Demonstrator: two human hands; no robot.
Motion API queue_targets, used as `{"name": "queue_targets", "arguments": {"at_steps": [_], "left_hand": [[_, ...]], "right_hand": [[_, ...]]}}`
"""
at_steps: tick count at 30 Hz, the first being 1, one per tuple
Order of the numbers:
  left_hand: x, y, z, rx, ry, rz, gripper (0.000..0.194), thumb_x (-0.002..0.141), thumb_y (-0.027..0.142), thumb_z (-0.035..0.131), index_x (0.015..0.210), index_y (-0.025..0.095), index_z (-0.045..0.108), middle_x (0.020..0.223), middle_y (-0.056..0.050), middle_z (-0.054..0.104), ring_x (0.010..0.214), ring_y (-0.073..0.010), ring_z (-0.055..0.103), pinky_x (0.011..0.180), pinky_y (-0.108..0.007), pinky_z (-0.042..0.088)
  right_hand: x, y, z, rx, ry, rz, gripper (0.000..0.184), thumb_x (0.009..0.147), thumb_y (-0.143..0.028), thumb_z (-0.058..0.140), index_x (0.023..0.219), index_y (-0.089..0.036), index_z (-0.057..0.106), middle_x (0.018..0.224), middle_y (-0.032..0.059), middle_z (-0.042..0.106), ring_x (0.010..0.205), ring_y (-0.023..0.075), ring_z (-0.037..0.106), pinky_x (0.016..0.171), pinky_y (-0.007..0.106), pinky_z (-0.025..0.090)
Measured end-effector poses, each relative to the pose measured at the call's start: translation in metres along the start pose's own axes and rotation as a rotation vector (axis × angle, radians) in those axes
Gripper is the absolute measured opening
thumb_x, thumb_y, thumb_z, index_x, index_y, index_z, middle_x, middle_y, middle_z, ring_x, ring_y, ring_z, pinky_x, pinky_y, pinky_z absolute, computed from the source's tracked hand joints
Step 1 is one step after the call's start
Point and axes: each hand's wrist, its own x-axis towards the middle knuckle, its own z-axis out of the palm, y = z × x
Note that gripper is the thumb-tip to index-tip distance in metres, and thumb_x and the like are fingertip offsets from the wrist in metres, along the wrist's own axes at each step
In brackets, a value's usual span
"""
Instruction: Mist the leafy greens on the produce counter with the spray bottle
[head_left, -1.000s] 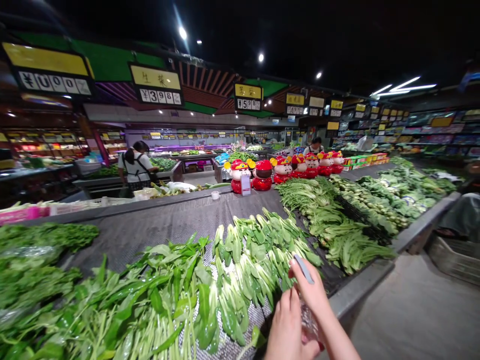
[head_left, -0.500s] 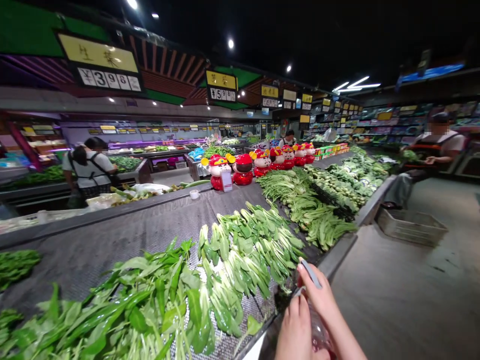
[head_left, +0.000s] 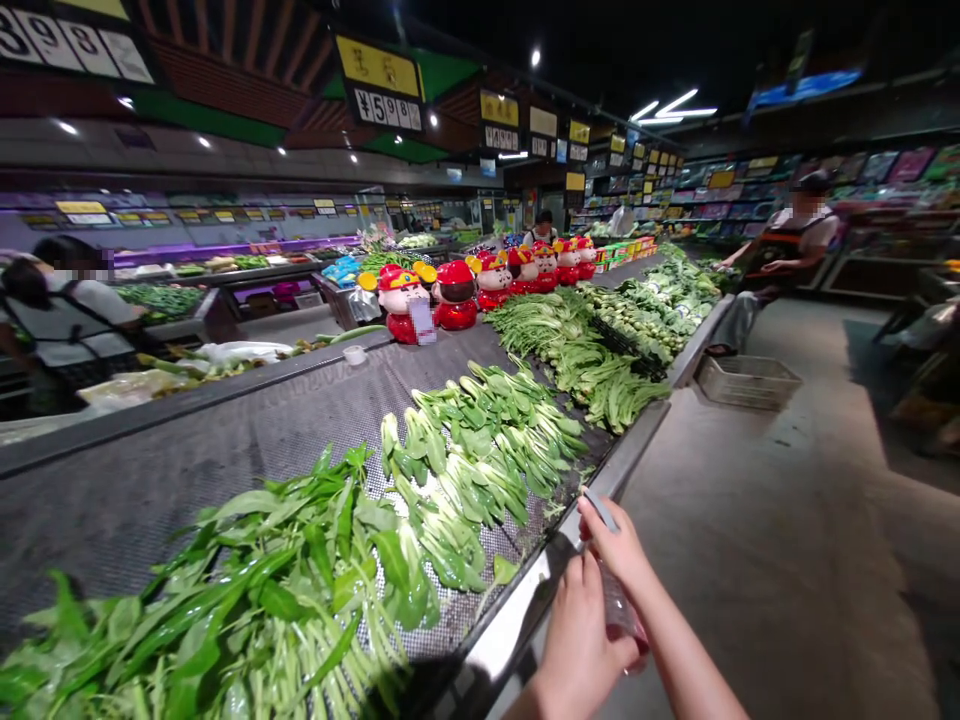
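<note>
At the lower right, over the edge of the vegetable stand, my left hand [head_left: 574, 625] is closed around a clear bottle [head_left: 622, 615] with something reddish in its lower part. My right hand [head_left: 615, 540] is closed at the bottle's upper end, with a grey strip [head_left: 601, 510] between its fingers; whether this strip belongs to the bottle I cannot tell. Much of the bottle is hidden by both hands. Just left of them, bunches of leafy greens with pale stems [head_left: 450, 490] lie on the dark mesh mat [head_left: 247, 430]. Longer-stemmed greens [head_left: 255, 600] are nearer to me.
Red-and-white figurines [head_left: 457, 295] stand in a row across the stand. Beyond are more greens [head_left: 600, 350]. A grey crate [head_left: 750, 382] is on the floor at right, near a person in an apron [head_left: 787, 240]. Another person [head_left: 71, 310] stands at far left. Price signs [head_left: 382, 85] hang overhead.
The view has swung right and slightly down, so the stand and signs sit further left and more floor shows. Both hands stay together on the bottle. The person at right has shifted their arm.
</note>
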Motion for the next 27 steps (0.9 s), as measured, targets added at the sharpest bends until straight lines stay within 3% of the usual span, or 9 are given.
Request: {"name": "queue_targets", "arguments": {"at_steps": [7,15,23,27], "left_hand": [[-0.008,-0.009,-0.013,0.044,0.189,0.054,0.082,0.060,0.020,0.056,0.134,0.014,0.021,0.136,-0.007,0.032,0.121,-0.0227,0.032,0.103,-0.025,0.019],[-0.015,-0.014,-0.042,0.063,0.284,0.020,0.084,0.057,0.021,0.059,0.134,0.014,0.024,0.134,-0.008,0.034,0.117,-0.0242,0.036,0.102,-0.026,0.023],[-0.030,-0.015,-0.066,0.059,0.340,-0.016,0.082,0.058,0.021,0.057,0.134,0.017,0.025,0.133,-0.007,0.036,0.119,-0.0251,0.036,0.103,-0.029,0.024],[-0.037,-0.015,-0.078,0.052,0.349,-0.062,0.083,0.060,0.023,0.056,0.135,0.018,0.022,0.137,-0.006,0.033,0.123,-0.0270,0.033,0.105,-0.030,0.021]], "right_hand": [[0.007,-0.029,0.017,0.076,-0.060,-0.082,0.038,0.081,-0.050,0.047,0.087,-0.016,0.061,0.074,0.0047,0.065,0.070,0.0190,0.059,0.060,0.028,0.045],[0.014,-0.070,0.039,0.027,-0.095,-0.204,0.037,0.084,-0.049,0.042,0.062,-0.020,0.053,0.058,0.0007,0.057,0.056,0.0157,0.053,0.057,0.028,0.043],[0.017,-0.089,0.064,0.097,-0.157,-0.243,0.032,0.083,-0.049,0.041,0.073,-0.022,0.055,0.068,0.0033,0.061,0.062,0.0183,0.057,0.058,0.030,0.045],[0.017,-0.101,0.076,0.085,-0.208,-0.288,0.034,0.085,-0.048,0.039,0.065,-0.022,0.051,0.062,0.0019,0.058,0.055,0.0166,0.053,0.054,0.030,0.043]]}}
